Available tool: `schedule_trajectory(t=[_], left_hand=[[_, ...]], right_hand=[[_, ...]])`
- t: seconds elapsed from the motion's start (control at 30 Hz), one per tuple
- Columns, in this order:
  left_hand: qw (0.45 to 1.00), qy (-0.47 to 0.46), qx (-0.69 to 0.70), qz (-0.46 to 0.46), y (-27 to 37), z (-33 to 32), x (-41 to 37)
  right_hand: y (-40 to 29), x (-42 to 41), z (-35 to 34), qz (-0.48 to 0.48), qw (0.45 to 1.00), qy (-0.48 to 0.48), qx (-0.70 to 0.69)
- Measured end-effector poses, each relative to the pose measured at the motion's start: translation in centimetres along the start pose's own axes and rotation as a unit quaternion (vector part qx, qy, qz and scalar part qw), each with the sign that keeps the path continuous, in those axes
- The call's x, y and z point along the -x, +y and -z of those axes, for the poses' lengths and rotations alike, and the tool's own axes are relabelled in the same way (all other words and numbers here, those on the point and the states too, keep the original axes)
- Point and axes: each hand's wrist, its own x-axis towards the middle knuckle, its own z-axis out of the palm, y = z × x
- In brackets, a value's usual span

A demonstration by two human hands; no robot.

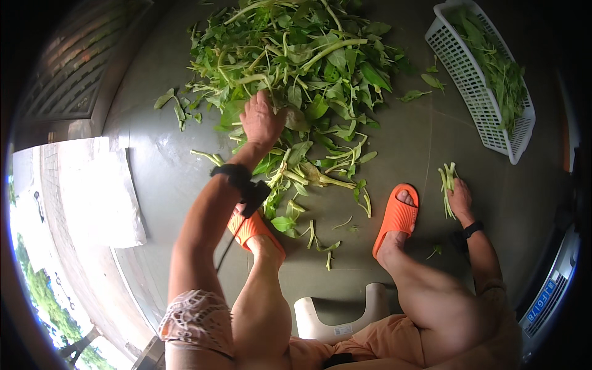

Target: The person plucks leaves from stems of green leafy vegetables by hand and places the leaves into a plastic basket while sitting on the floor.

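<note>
A large loose heap of leafy green stalks (300, 60), resembling water spinach, lies on the grey floor in front of me. My left hand (262, 118) reaches onto the near side of this heap, palm down. Its fingertips are hidden among the leaves, so I cannot see whether they grip a stalk. Out to the right, my right hand (460, 199) holds a small bunch of pale green stems (447, 187) just above or at the floor. Most of that bunch sticks out past the fingers. A black band is on each wrist.
A white plastic basket (476, 101) with leafy greens (499, 74) stands at the upper right. Loose stem pieces (312, 231) lie between my feet in orange slippers (397, 217). I sit on a pale plastic stool (319, 321). A slatted metal door (69, 69) is upper left; a vehicle front (550, 296) stands right.
</note>
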Motion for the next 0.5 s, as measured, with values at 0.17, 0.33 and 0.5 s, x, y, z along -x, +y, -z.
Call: schedule_trajectory(t=[0.17,0.33,0.5], left_hand=[[0.989,-0.114,0.054,-0.076,1.0,-1.6,4.9],[0.9,-0.369,-0.031,-0.229,3.0,-0.5,13.3],[0.947,-0.098,0.078,-0.297,3.1,0.4,7.2]], right_hand=[[1.6,1.6,0.4,-0.019,0.999,0.028,0.015],[-1.2,1.8,3.8,0.006,0.981,0.186,-0.046],[-7.3,-0.2,5.6,0.161,0.948,0.207,-0.181]])
